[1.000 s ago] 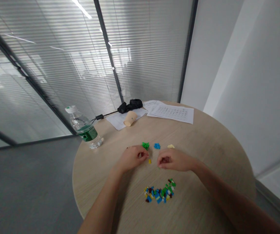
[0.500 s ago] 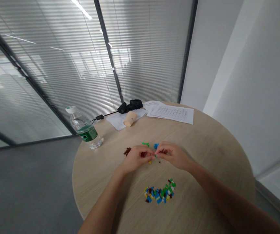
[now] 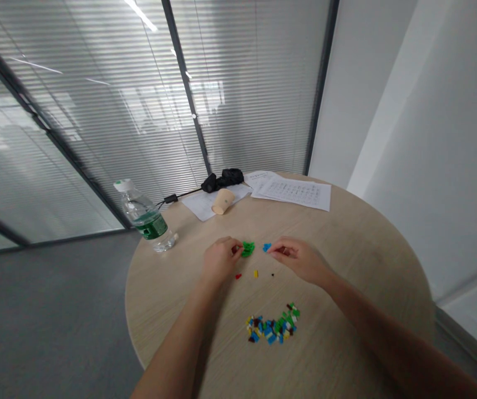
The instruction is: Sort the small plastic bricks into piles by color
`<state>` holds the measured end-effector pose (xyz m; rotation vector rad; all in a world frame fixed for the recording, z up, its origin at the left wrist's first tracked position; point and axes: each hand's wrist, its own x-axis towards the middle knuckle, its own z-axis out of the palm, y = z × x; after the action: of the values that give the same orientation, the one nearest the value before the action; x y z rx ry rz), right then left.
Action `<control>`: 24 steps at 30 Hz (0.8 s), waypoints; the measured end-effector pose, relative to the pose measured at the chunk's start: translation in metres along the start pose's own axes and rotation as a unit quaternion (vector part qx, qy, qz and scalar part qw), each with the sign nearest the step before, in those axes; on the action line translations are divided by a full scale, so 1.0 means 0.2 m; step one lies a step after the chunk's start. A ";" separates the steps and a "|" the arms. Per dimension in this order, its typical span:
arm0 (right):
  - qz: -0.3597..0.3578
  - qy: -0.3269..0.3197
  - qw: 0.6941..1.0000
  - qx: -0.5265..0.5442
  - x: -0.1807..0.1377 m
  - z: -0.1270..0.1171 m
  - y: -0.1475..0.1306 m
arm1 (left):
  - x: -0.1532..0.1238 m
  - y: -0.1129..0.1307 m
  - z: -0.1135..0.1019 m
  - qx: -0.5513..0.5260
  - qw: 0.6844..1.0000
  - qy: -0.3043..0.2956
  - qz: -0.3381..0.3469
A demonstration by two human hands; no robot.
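My left hand is closed, its fingertips at the left edge of a small pile of green bricks. Whether a piece is between those fingers I cannot make out. Across from it, my right hand has thumb and forefinger pinched beside a few blue bricks; anything in that pinch is too small to name. Nearer to me lie a red brick, a yellow brick and a tiny black piece. A mixed heap of coloured bricks lies between my forearms.
On the round wooden table, a water bottle stands at the left edge. Toward the back are a tipped paper cup, printed sheets and a black bundle with a cord. Blinds hang behind.
My hands, earlier together over a small green piece, have moved apart. The left moved to the green pile, covering the brown bricks; the right stays near the blue ones. Red and yellow bricks are uncovered.
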<state>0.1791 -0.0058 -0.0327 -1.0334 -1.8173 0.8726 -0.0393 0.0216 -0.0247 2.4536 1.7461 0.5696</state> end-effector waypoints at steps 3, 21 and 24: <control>0.007 -0.012 1.000 0.001 0.00 0.00 0.00 | 0.01 -0.01 0.01 0.037 0.999 0.004 -0.011; 0.045 -0.207 0.977 -0.017 -0.02 -0.05 -0.02 | 0.02 -0.03 0.02 0.041 0.999 0.022 0.010; 0.073 -0.354 0.932 -0.020 -0.04 -0.09 -0.03 | 0.01 -0.02 0.00 0.026 0.999 0.042 0.007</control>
<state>0.1966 -0.0121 -0.0231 -0.9524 -2.3717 1.4365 -0.0427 0.0246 -0.0259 2.5131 1.7977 0.6463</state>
